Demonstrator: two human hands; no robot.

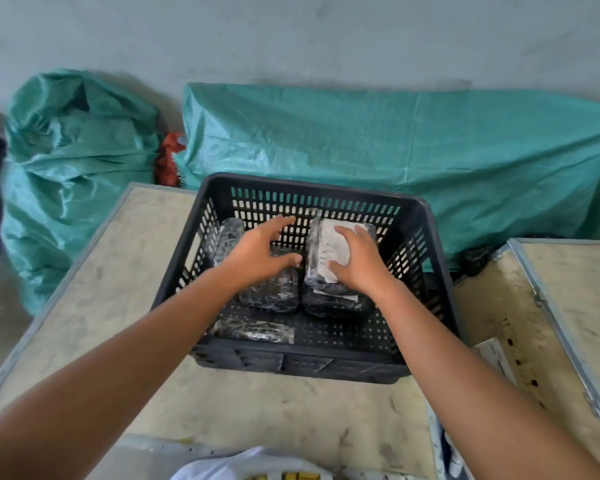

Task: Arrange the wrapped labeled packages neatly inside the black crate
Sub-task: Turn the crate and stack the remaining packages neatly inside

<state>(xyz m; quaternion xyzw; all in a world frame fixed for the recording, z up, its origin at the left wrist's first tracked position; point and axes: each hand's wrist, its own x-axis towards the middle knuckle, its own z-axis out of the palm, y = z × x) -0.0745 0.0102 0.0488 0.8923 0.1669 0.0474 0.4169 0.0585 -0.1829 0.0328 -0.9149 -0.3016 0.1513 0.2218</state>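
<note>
A black slotted crate (426, 237) stands on a worn table. Inside lie several dark plastic-wrapped packages. My right hand (359, 261) grips a package with a white label (321, 244), tilted up on top of another package (333, 304) at the right. My left hand (260, 252) hovers with fingers spread above a package (274, 292) in the middle. Another package (227, 240) leans against the far left wall. A slim one (253, 330) lies near the front wall.
The crate's table (84, 306) is pale and scuffed, with a metal edge. A second table (568, 306) stands at the right with a white strip (496, 362) on it. Green woven sacks (395, 140) lie against the wall behind. A white bag (250, 465) sits at the bottom edge.
</note>
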